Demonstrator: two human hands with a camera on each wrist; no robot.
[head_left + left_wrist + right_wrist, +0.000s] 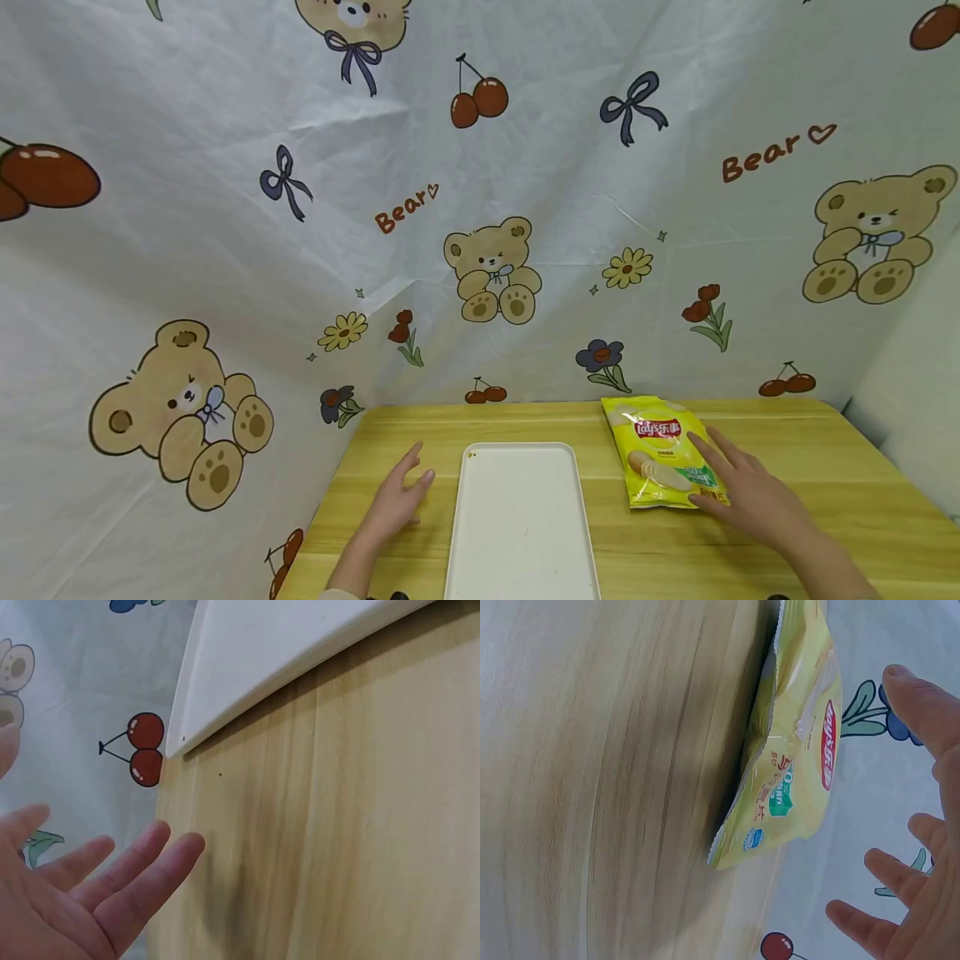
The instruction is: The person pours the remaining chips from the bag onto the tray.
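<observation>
We see the yellow chip bag (656, 446) lying face up on the table (810, 442), to the right of the white tray (525, 533) and near the table's far edge, with the printed cloth (555, 175) behind. Our right hand (753, 496) is poised at the bag's right side, fingers spread and holding nothing; the right wrist view shows a gap between them and the wrapper. Our left hand (392, 504) is also unclenched and unoccupied, just left of the tray and apart from it.

We judge the bag to be very light, puffed with air and soft in the middle, with brittle chips inside that hard squeezing would crush. The glossy film may slip under dry fingertips. We think the best hold is a gentle pinch on the flat crimped seam (731, 825) along the near end, or a loose span across both sides, letting the pillow of air give slightly without pressing its centre.
</observation>
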